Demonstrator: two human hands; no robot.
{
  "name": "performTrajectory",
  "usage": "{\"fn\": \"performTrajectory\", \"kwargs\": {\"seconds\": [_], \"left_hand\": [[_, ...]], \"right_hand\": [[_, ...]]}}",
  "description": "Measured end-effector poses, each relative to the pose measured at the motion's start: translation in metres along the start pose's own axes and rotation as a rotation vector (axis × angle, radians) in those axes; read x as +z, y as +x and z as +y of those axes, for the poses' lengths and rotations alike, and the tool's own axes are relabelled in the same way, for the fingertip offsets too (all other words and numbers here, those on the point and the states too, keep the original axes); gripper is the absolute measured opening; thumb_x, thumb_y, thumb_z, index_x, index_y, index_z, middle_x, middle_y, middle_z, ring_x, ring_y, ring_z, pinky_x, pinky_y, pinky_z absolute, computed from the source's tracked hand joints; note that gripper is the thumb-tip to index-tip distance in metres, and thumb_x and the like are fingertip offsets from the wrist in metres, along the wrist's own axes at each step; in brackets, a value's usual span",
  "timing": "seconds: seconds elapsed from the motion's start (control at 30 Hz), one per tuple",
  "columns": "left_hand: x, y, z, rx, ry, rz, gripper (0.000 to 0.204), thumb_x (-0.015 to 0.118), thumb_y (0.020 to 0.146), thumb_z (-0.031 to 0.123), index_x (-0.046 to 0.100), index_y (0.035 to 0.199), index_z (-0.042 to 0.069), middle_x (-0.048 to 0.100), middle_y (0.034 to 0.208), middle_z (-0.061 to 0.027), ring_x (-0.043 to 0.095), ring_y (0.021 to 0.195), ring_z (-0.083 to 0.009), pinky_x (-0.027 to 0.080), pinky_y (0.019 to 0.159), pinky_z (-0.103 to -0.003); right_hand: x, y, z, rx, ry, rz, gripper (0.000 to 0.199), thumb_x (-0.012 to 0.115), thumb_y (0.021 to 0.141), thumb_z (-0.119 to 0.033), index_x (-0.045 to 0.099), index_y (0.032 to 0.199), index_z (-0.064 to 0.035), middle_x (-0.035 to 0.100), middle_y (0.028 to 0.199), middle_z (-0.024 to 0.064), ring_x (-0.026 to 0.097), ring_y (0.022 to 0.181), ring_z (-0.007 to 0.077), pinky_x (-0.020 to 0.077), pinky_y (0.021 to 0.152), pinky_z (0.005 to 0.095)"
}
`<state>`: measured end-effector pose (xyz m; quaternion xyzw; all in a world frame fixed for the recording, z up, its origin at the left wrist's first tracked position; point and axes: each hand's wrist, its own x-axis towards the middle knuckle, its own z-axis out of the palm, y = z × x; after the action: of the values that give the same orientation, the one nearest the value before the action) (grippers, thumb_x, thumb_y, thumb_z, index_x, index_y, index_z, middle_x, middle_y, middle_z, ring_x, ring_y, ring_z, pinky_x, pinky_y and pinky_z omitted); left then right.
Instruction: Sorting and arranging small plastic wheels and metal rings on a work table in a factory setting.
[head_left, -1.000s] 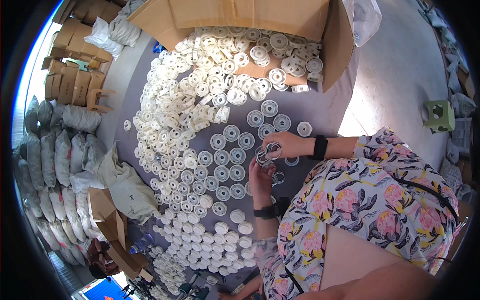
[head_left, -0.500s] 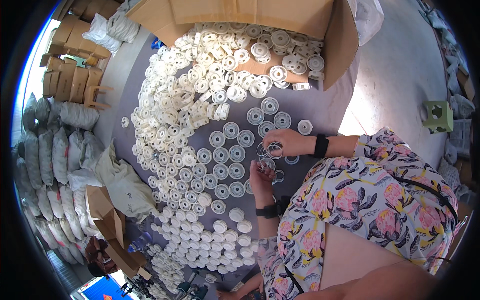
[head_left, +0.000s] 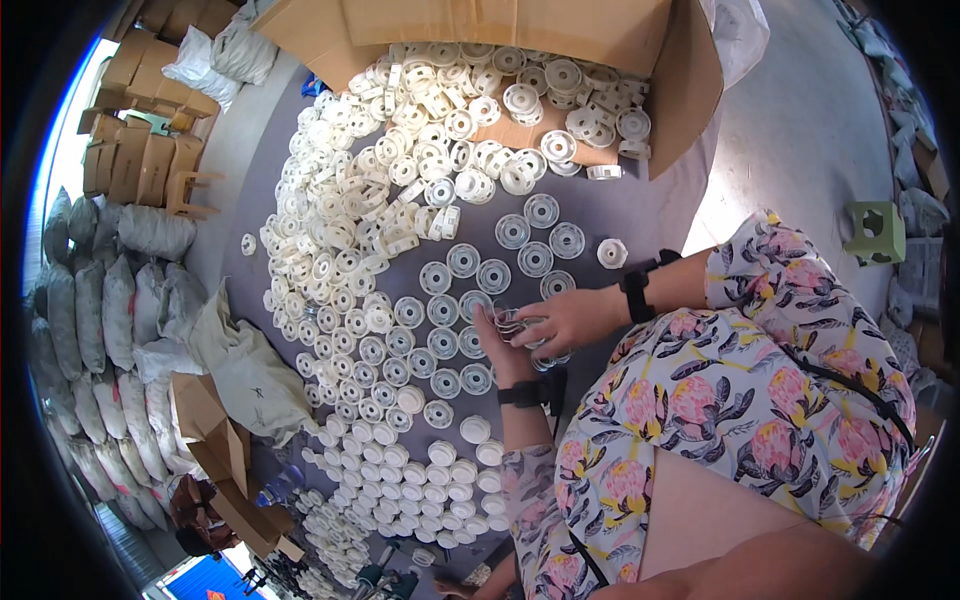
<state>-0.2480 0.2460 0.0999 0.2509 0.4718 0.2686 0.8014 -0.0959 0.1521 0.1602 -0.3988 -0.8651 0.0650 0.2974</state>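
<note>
Several thin, shiny rings [head_left: 511,323] are bunched between my two hands. My left hand [head_left: 503,352] is curled under and beside them, its thumb side up. From the right, my right hand [head_left: 578,318] grips the rings with bent fingers. To the left of my hands lie flat round white wheel-like parts [head_left: 441,312] with grey-looking rims, set out loosely in rows. Others of these wheel parts [head_left: 566,240] sit just beyond my right hand. Some parts beneath my hands are partly hidden.
A large heap of loose white wheel parts [head_left: 330,190] covers the table's far left, spilling from an open cardboard box [head_left: 520,25]. Stacked white caps [head_left: 420,490] stand at the near left. Full sacks [head_left: 105,330] line the left wall. A green stool [head_left: 875,234] stands at right.
My right hand has moved nearer and my left hand slightly left, bringing the hands together around the rings. A wheel part beyond my right hand has come into fuller view.
</note>
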Motion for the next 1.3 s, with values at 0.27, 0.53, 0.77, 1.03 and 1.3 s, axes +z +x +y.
{"fn": "performTrajectory", "kwargs": {"seconds": [0.27, 0.53, 0.77, 1.03, 1.3], "left_hand": [[0.019, -0.021, 0.023, 0.512, 0.175, 0.077, 0.018, 0.046, 0.093, 0.020, 0.051, 0.099, 0.005, 0.055, 0.088, -0.0028, 0.054, 0.077, -0.0100, 0.047, 0.061, -0.025], [0.050, -0.050, 0.014, 0.722, 0.313, -0.124, 0.020, 0.052, 0.088, 0.005, 0.048, 0.107, 0.002, 0.054, 0.100, -0.0059, 0.054, 0.084, -0.0120, 0.045, 0.073, -0.023], [0.031, -0.039, 0.008, 0.428, 0.187, 0.097, 0.021, 0.046, 0.093, 0.021, 0.050, 0.098, 0.002, 0.055, 0.079, -0.0043, 0.055, 0.067, -0.0142, 0.047, 0.063, -0.027], [0.019, -0.040, 0.013, 0.112, -0.026, -0.223, 0.046, 0.032, 0.095, 0.043, 0.054, 0.087, 0.002, 0.048, 0.059, -0.0039, 0.050, 0.051, -0.0187, 0.044, 0.052, -0.030], [0.002, -0.021, -0.001, -0.506, -0.241, -0.324, 0.052, 0.039, 0.088, 0.055, 0.053, 0.072, 0.008, 0.047, 0.057, -0.0015, 0.049, 0.047, -0.0152, 0.038, 0.041, -0.027]], "right_hand": [[0.002, -0.006, 0.008, 0.991, 1.163, 0.476, 0.042, 0.063, 0.081, -0.019, 0.049, 0.120, -0.0140, 0.048, 0.123, 0.0064, 0.054, 0.106, 0.0237, 0.0500, 0.079, 0.0343], [0.030, 0.000, 0.011, 1.239, 2.094, 0.408, 0.036, 0.061, 0.085, -0.021, 0.049, 0.117, -0.0101, 0.057, 0.103, 0.0024, 0.060, 0.091, 0.0183, 0.0502, 0.072, 0.0327], [0.013, 0.001, 0.016, 0.967, 0.687, 0.474, 0.031, 0.067, 0.076, -0.013, 0.055, 0.104, -0.0079, 0.058, 0.097, 0.0031, 0.057, 0.089, 0.0166, 0.0470, 0.076, 0.0274], [-0.020, 0.006, 0.029, 0.731, 0.368, 0.255, 0.029, 0.066, 0.070, -0.009, 0.057, 0.098, -0.0090, 0.058, 0.098, 0.0049, 0.057, 0.089, 0.0218, 0.0481, 0.075, 0.0317], [-0.017, 0.004, 0.039, 0.387, 0.015, 0.311, 0.030, 0.067, 0.068, -0.011, 0.059, 0.098, -0.0121, 0.058, 0.099, 0.0035, 0.057, 0.089, 0.0224, 0.0496, 0.068, 0.0337]]}}
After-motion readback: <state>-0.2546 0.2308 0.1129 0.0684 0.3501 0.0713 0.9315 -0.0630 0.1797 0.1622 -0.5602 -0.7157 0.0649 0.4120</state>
